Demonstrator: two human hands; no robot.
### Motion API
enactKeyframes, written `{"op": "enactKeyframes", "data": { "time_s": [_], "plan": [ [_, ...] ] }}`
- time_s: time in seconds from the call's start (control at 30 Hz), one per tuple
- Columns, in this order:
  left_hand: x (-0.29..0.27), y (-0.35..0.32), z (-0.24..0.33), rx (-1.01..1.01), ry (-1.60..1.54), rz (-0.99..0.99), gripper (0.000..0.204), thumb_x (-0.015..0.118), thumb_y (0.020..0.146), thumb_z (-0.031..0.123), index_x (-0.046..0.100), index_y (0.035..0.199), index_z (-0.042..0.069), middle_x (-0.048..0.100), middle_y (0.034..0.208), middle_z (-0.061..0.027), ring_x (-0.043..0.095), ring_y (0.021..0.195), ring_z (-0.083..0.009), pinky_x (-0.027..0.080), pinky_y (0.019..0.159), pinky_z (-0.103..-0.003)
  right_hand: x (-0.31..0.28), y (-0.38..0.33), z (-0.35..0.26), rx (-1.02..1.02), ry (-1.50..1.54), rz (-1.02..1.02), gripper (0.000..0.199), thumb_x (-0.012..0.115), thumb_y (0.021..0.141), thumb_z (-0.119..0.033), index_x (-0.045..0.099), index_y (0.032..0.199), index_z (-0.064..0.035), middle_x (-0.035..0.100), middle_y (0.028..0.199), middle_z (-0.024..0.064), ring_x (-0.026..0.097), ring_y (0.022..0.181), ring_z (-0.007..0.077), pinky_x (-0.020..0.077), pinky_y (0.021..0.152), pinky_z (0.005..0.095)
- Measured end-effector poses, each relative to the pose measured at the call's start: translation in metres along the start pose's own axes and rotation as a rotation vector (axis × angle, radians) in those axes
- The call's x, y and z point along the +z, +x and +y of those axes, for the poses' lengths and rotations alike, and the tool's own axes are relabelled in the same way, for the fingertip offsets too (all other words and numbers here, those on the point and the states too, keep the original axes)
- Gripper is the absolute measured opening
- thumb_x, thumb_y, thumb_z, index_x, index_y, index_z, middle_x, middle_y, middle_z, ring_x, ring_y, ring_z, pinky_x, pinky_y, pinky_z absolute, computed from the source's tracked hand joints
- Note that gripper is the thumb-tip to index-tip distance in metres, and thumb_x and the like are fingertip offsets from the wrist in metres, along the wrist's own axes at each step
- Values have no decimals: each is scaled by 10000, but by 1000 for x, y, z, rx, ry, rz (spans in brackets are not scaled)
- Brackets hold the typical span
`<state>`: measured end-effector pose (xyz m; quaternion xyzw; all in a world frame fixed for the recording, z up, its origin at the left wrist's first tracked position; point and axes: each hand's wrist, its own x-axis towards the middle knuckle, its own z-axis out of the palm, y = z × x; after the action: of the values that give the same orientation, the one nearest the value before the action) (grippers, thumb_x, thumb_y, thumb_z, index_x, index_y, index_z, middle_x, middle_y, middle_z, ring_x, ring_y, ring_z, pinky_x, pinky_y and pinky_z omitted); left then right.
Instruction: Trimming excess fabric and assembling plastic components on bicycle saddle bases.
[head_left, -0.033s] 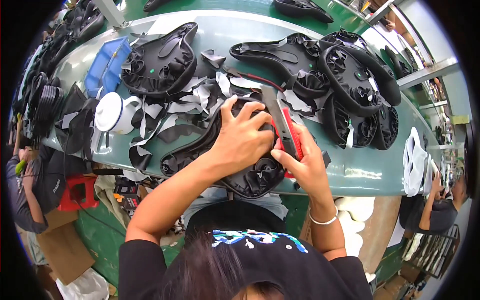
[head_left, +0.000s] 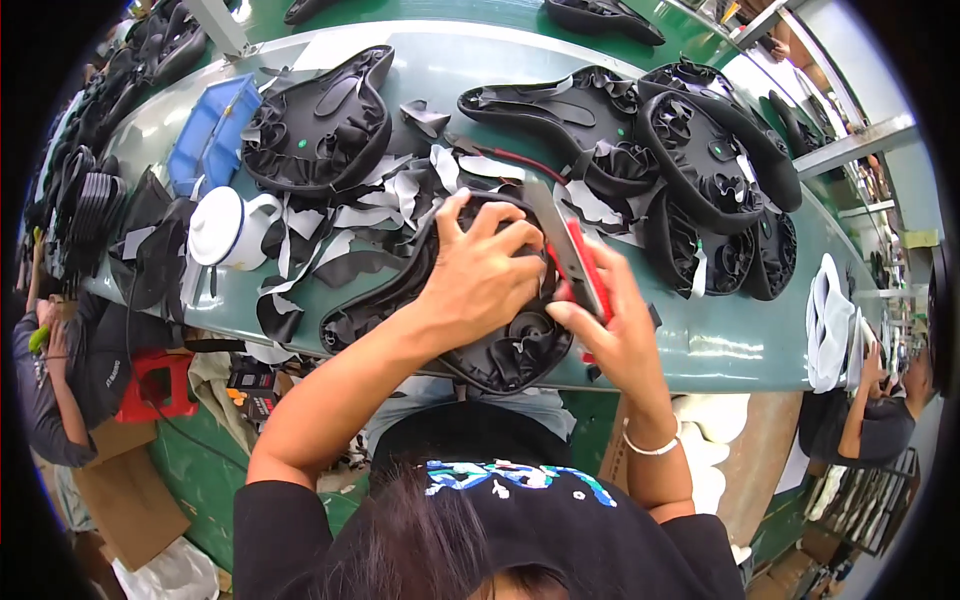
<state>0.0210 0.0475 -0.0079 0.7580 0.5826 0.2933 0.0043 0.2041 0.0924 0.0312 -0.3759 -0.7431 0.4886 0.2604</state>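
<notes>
— What does the left hand point(head_left: 487, 275) have in its grip?

— It is clamped down on a black saddle point(head_left: 470, 330) lying underside up at the centre of the frame, fingers spread over the wrinkled cover, thumb toward the upper left.

— And the right hand point(head_left: 610, 330)?

— Its grip is closed round a red-handled tool point(head_left: 582, 265) with a grey metal blade, held just beside the left hand at the saddle's right edge. A pale bracelet point(head_left: 650, 445) sits on that wrist.

— Where does the saddle rest?

— On the near edge of a green bench point(head_left: 740, 345), partly overhanging it toward the person.

— What lies about it?

— Black and white offcuts point(head_left: 370, 215) are strewn just above and left of it. A white mug point(head_left: 228, 228) stands at the left, with a blue tray point(head_left: 212, 130) beyond it in the upper left. Another upturned saddle point(head_left: 320, 125) lies above the scraps, and more finished saddles point(head_left: 700, 170) are piled at the upper right. A folded white cloth point(head_left: 828, 320) hangs at the bench's right end.

— Anyone else?

— A person in a dark shirt point(head_left: 50, 370) at the lower left, another point(head_left: 880, 420) at the lower right.
</notes>
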Motion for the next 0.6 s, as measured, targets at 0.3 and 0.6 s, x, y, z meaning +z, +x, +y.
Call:
{"op": "enactKeyframes", "data": {
  "time_s": [0.3,0.6],
  "plan": [
    [-6,7,-7,-157,-106,288,114,676,707,142,618,651,62,529,1139,-51,431,1121,-248,177,1006,-512,-35,-28,-3,-189,-841,-110,450,604,873,-219,507,1311,-190,572,620,92,558,502,309,381,447,413],
    [-41,-25,-6,-969,-900,307,275,564,943,231,618,1066,-8,613,1025,-57,529,1014,-133,367,937,-280,-63,16,-13,-239,-1049,-256,425,642,820,-217,588,1238,-272,577,629,62,561,539,251,405,485,357]
  ]
}}
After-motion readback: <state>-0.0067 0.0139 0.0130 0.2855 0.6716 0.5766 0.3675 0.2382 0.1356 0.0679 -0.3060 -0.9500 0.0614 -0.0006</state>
